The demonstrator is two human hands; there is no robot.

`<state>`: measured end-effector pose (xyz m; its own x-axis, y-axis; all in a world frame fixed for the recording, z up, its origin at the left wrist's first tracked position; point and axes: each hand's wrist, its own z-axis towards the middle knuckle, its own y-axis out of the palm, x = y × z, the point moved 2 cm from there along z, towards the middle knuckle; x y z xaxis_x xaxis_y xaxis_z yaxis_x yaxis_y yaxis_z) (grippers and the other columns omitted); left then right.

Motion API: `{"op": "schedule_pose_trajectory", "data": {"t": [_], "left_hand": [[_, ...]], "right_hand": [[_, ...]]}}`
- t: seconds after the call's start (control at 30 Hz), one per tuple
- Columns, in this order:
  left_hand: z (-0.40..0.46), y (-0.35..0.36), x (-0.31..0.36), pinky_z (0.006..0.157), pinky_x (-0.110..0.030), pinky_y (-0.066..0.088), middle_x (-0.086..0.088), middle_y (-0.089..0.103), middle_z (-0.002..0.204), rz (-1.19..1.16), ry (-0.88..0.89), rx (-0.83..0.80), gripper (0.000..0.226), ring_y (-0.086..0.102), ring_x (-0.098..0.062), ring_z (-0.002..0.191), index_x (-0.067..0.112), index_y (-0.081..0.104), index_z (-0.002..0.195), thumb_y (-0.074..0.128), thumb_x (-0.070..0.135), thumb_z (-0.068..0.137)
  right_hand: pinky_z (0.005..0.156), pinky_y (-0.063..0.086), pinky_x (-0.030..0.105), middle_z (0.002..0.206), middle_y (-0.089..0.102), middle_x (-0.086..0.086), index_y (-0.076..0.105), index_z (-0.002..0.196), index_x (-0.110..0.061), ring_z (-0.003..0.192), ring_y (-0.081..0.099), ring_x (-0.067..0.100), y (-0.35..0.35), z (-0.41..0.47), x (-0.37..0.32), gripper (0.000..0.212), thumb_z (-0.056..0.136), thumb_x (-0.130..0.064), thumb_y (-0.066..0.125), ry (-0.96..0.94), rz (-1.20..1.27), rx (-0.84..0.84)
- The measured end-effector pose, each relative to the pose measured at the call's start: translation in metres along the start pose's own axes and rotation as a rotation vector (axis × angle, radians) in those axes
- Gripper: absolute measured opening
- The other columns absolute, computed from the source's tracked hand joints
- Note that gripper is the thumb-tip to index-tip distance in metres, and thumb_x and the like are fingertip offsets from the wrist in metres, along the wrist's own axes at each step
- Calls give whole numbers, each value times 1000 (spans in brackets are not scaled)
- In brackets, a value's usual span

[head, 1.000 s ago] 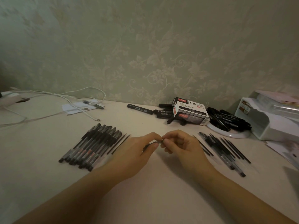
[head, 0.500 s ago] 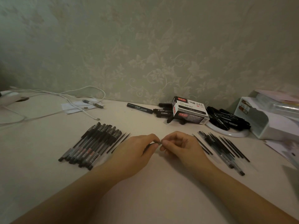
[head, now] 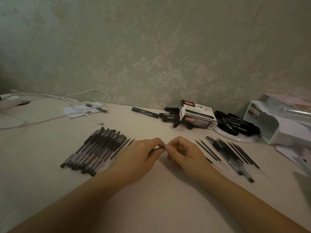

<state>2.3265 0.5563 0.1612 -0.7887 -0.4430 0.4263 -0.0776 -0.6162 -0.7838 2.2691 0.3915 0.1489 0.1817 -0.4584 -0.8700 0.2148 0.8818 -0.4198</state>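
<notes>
**A:** What do we have in the middle?

**B:** We hold a slim dark pen part [head: 155, 150] just above the surface [head: 159, 207], between our two hands. Most of it is hidden by the fingers, so we cannot tell if it is a refill or a barrel.

**A:** How are our hands?

**B:** Our left hand [head: 139, 158] has its fingers curled round the dark part, with thumb and forefinger closed on it. Our right hand [head: 186, 153] pinches its end with the tips of thumb and forefinger, and its other fingers are bent in under the palm. The fingertips of both hands nearly meet.

**A:** What lies beside us?

**B:** Just left of our left hand we see a row of capped pens [head: 94, 152], side by side and touching. Right of our right hand lie loose refills and clear pens [head: 227, 153], less orderly.

**A:** And farther back?

**B:** Near the wall a marker box [head: 197, 115] rests on some black markers, and a single marker [head: 144, 112] lies to its left. A pile of markers [head: 235, 123] sits on a white plate [head: 235, 139]. A white organiser [head: 277, 130] stands at the right edge, and white cables [head: 50, 98] lie at the far left.
</notes>
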Motion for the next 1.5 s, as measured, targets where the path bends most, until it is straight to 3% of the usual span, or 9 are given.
{"op": "schedule_pose_trajectory", "data": {"t": [0.07,0.23,0.43,0.67,0.8,1.0,1.2,1.37,1.5], "left_hand": [[0,0,-1,55,-23,34,18,50,64,0,-4,3,12,49,0,66,37,57,103,46,40,97],[0,0,3,57,-23,39,18,50,66,-18,16,-10,16,50,-1,67,36,58,107,45,40,98],[0,2,3,58,-28,43,11,56,70,-47,28,-25,13,51,-7,65,33,59,103,48,37,97],[0,3,2,58,-25,44,14,59,74,-56,16,-35,14,54,-5,69,35,59,104,48,39,97],[0,2,1,54,-26,41,12,56,69,-26,-5,-23,13,51,-4,66,36,58,103,47,40,97],[1,3,4,66,-33,49,9,67,84,-71,-7,-53,16,57,-6,71,32,60,106,48,38,97],[0,2,2,52,-19,34,12,51,63,-60,8,-16,11,49,-5,62,31,60,100,50,36,97],[0,2,3,55,-23,38,12,54,67,-52,18,-29,15,50,-6,64,31,61,103,49,37,97],[0,0,5,52,-14,32,17,53,60,-114,15,-11,16,49,-2,59,28,64,100,51,34,97]], "right_hand": [[64,46,19,75,68,-4,65,88,-27,67,58,3,-2,1,2,12,97,-34,60,-11,-18,-24],[57,40,17,62,56,-6,61,76,-22,57,49,5,0,1,1,25,99,-32,57,-16,29,-7],[62,44,24,70,61,-7,62,90,-17,64,53,5,0,-1,-2,14,99,-27,58,-41,48,-29],[56,37,25,58,49,-6,52,69,-19,55,42,8,3,0,-5,38,101,-40,48,-60,20,8],[63,42,25,69,61,-6,60,84,-22,62,52,5,1,-1,-2,18,99,-31,55,-29,36,-29],[54,35,19,55,46,-9,52,69,-15,53,39,7,2,1,-4,38,102,-33,49,-33,-24,-2],[63,42,27,71,61,-5,60,88,-18,63,51,7,1,-2,-2,21,100,-33,53,-21,14,-55],[60,36,28,64,48,1,57,79,-16,60,41,10,0,-1,-4,27,102,-28,51,-47,-27,-73],[59,39,21,67,56,0,59,79,-20,60,47,7,0,-2,-6,27,102,-31,50,-63,15,-46]]}}
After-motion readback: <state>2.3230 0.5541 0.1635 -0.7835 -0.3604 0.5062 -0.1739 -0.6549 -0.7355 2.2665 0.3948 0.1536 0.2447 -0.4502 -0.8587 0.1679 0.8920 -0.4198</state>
